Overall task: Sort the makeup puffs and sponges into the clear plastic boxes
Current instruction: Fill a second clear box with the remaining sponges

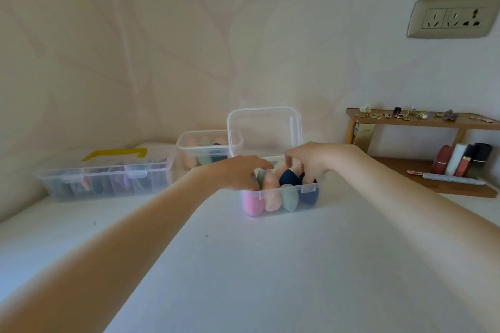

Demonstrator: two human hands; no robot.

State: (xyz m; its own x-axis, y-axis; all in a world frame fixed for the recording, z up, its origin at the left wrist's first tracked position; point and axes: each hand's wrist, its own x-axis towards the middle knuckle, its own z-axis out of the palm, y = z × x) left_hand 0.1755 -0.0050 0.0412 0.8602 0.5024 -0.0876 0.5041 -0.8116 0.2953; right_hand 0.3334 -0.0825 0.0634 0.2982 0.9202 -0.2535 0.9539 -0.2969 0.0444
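A small clear plastic box (308,189) stands open on the white table, its lid (265,130) tipped up behind it. Several egg-shaped sponges stand inside: a pink one (252,204), a peach one (272,197), a mint one (289,200) and navy ones (289,177). My left hand (238,171) reaches over the box's left end, fingers curled down among the sponges. My right hand (308,158) hovers over the right end with fingers bent into the box. Whether either hand grips a sponge is hidden. A second open clear box (208,143) with sponges stands behind.
A long clear case (108,173) with a yellow handle sits shut at the left, full of coloured items. A wooden shelf (422,120) at the right carries small trinkets, with lipsticks (460,159) on its lower board. A wall socket (451,17) is high on the right.
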